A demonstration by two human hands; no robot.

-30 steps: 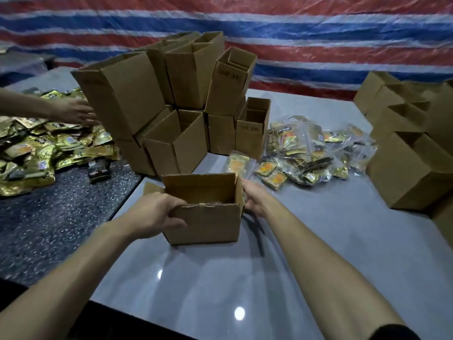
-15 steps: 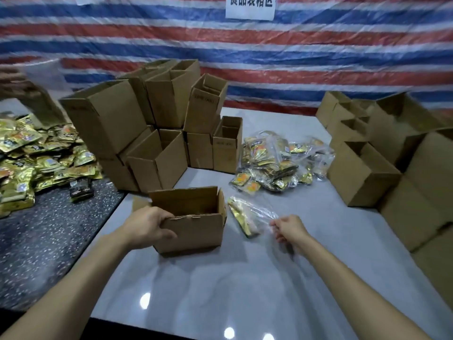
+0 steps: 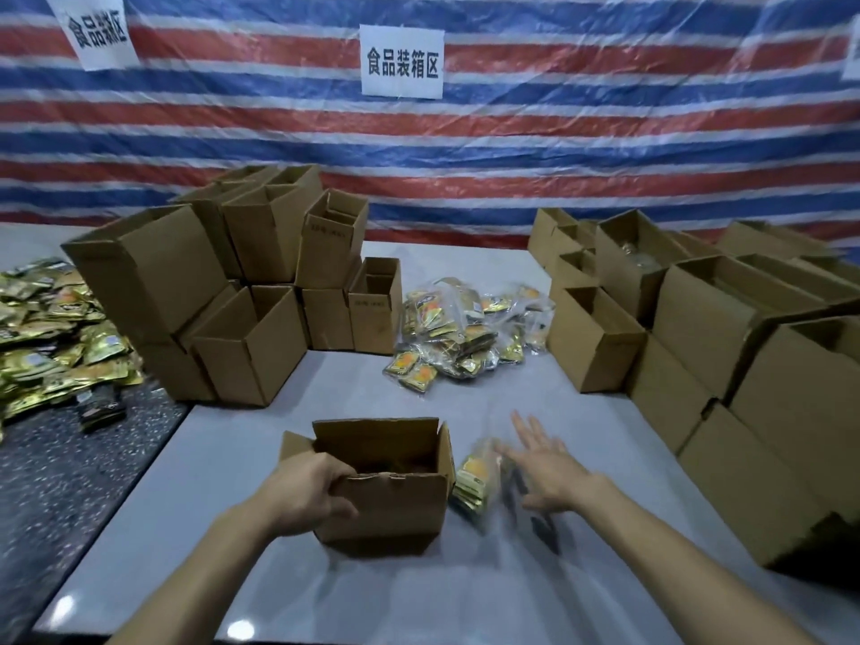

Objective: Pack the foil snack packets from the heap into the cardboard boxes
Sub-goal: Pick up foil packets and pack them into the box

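Your left grip is curled round the near-left corner of the open cardboard box, thumb on the outside wall and fingers hooked over the near flap. The box stands upright on the pale grey counter right in front of you, its flaps raised; its inside is too dark to tell what lies there. Your right grip is wide open, fingers straight and spread, palm down, and it holds nothing. It is blurred, so you cannot tell whether it touches anything. Just under and to the left of it, between that grip and the right wall of the box, lies a clear bag of foil snack packets, also blurred, resting just beside the box. The heap of bagged packets sits further back in the middle of the counter, well apart from the open box, between two groups of cartons: a stack of empty boxes on the left, some tilted, and rows of boxes along the right edge. To your far left a dark speckled counter carries a spread of loose gold packets. Behind it all hangs a red, white and blue striped tarp with a white paper sign fixed to it.
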